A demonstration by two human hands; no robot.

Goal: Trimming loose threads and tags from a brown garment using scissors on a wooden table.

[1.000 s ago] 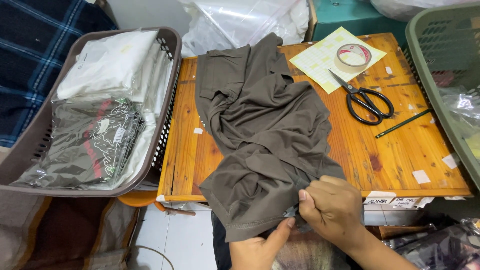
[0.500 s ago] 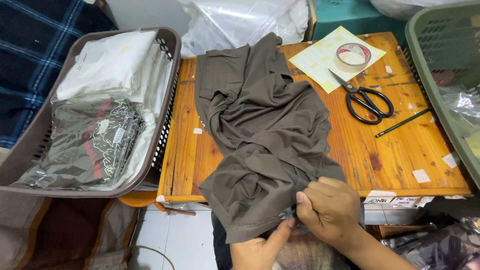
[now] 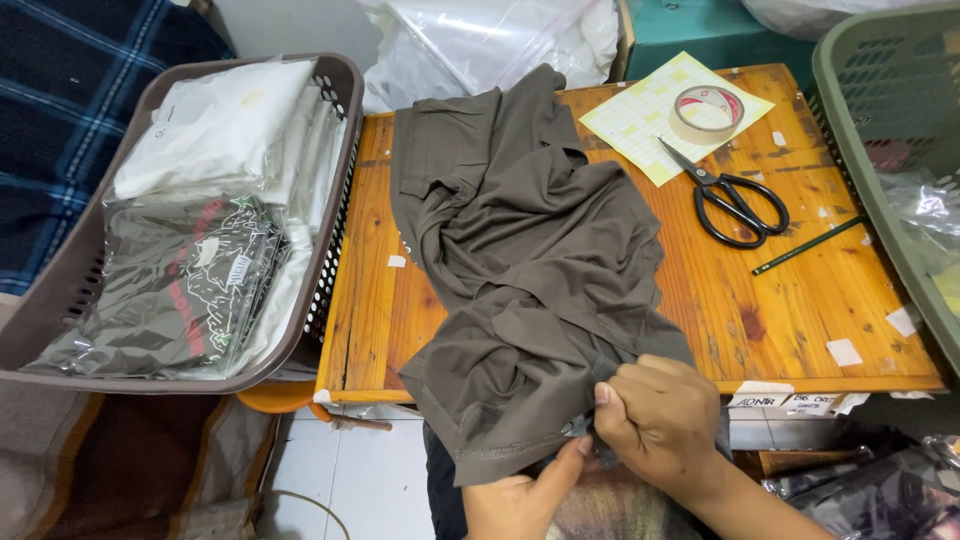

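Observation:
A crumpled olive-brown shirt (image 3: pixel 520 250) lies across the small wooden table (image 3: pixel 790 300) and hangs over its front edge. My right hand (image 3: pixel 660 425) is closed on the shirt's lower edge just below the table front. My left hand (image 3: pixel 515 500) sits under it at the bottom of the view, thumb raised and touching the same bit of fabric; what the fingers pinch between them is hidden.
A brown basket (image 3: pixel 340 120) of bagged folded clothes stands at the left. Black scissors (image 3: pixel 735 200), a tape roll (image 3: pixel 705 112) on a yellow sticker sheet, and a dark pencil (image 3: pixel 805 245) lie on the table's right. A green basket (image 3: pixel 880 130) is at the far right.
Both hands have stayed at the shirt's lower edge, with only small shifts of the fingers. The shirt has barely moved.

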